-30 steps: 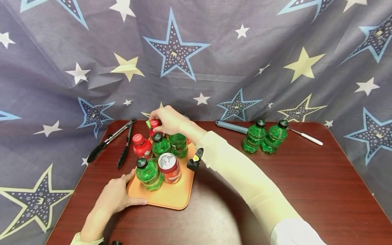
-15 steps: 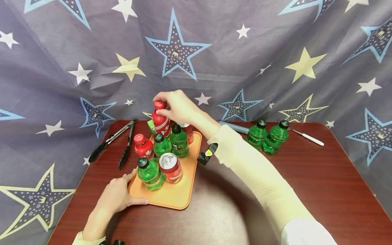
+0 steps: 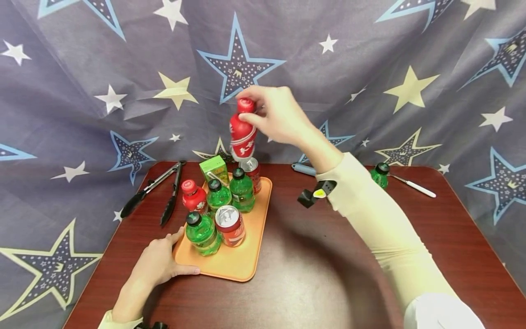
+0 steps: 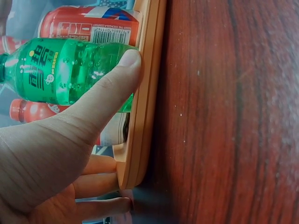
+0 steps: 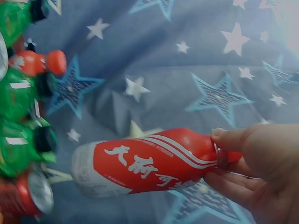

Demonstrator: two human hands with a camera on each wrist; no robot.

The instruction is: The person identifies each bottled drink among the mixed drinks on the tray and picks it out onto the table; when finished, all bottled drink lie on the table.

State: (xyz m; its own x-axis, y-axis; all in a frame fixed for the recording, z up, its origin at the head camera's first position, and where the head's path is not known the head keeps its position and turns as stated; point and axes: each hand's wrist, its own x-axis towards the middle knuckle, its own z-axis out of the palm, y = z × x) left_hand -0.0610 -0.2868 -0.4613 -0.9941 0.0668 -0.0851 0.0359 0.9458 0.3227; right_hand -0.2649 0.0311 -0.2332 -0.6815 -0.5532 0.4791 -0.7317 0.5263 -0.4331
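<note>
My right hand (image 3: 279,112) pinches the neck of a red plastic soda bottle (image 3: 243,135) in the air above the back of the orange tray (image 3: 240,265). White lettering shows on the bottle's red label in the right wrist view. My left hand (image 3: 158,262) rests at the tray's front left corner, thumb along the front rim and other fingers at the left side, all fairly straight. On the tray stand green soda bottles (image 3: 202,234), another red bottle (image 3: 194,195), a front soda can (image 3: 230,226) and a back can (image 3: 251,172). A green drink carton (image 3: 215,168) is behind them.
Black-tipped tongs (image 3: 152,187) lie left of the tray. At the back right are a green bottle (image 3: 380,175), partly behind my sleeve, a white-handled utensil (image 3: 420,188) and a blue-grey handle (image 3: 304,169). A star-patterned curtain (image 3: 263,41) hangs behind the table.
My right hand has lifted the red bottle from the tray's back left, then carried it up and right. The green carton now shows. My left hand stays at the tray's corner.
</note>
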